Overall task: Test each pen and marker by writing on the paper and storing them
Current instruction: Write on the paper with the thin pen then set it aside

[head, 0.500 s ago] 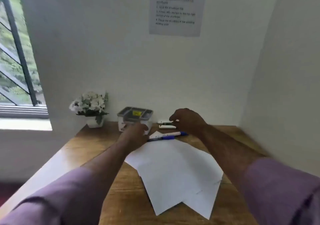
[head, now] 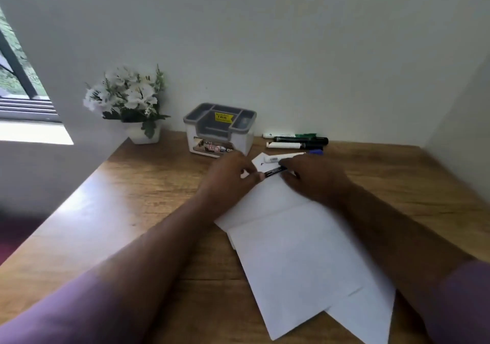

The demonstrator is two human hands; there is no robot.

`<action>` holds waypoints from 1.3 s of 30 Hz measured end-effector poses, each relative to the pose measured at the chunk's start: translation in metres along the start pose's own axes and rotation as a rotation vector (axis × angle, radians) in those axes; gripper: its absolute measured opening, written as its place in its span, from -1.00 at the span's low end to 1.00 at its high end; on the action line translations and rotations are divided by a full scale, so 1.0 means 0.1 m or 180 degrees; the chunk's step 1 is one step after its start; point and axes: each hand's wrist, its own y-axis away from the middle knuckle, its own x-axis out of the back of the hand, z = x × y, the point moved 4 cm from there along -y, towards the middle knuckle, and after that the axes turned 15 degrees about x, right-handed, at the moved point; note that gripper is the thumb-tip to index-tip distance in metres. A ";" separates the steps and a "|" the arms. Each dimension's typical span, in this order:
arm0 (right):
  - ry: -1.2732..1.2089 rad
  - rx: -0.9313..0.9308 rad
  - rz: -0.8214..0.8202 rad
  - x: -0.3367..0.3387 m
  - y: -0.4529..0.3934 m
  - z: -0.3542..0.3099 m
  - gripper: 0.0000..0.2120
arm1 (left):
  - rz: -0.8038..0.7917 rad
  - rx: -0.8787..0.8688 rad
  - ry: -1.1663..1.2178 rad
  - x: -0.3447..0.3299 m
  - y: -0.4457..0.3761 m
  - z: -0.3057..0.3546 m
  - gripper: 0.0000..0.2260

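Observation:
Both hands meet over the far end of the white paper sheets [head: 299,258] on the wooden desk. My right hand [head: 315,178] grips a black marker [head: 275,170] by its body, and my left hand [head: 233,176] pinches the marker's left end. Just behind them a white pen with a blue end [head: 283,157] lies on the paper's corner. Further back, by the wall, lie a green-capped white marker [head: 289,135], a black marker [head: 301,139] and another white marker [head: 285,145]. A grey-and-white desk organiser [head: 220,131] stands to their left.
A white pot of white flowers [head: 127,102] stands at the desk's back left corner. Walls close the desk at the back and right. A window [head: 16,78] is at the far left. The desk's left edge [head: 79,200] drops to the floor.
The camera has tilted down. My right hand has come back from the markers by the wall with a black marker in it, and my left hand has moved right onto its end.

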 end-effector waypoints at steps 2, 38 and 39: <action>0.0338 0.0289 0.0116 0.10 0.02 -0.03 -0.83 | 0.0032 -0.0333 0.0424 0.01 0.10 0.15 -0.84; -0.4334 -0.1166 0.1501 0.36 0.77 -0.58 -0.83 | -0.0980 -0.0098 0.1179 -0.06 0.65 0.45 -0.74; -0.4401 -0.1181 0.1477 0.38 0.75 -0.58 -0.85 | -0.0892 -0.0119 0.1173 -0.06 0.64 0.44 -0.81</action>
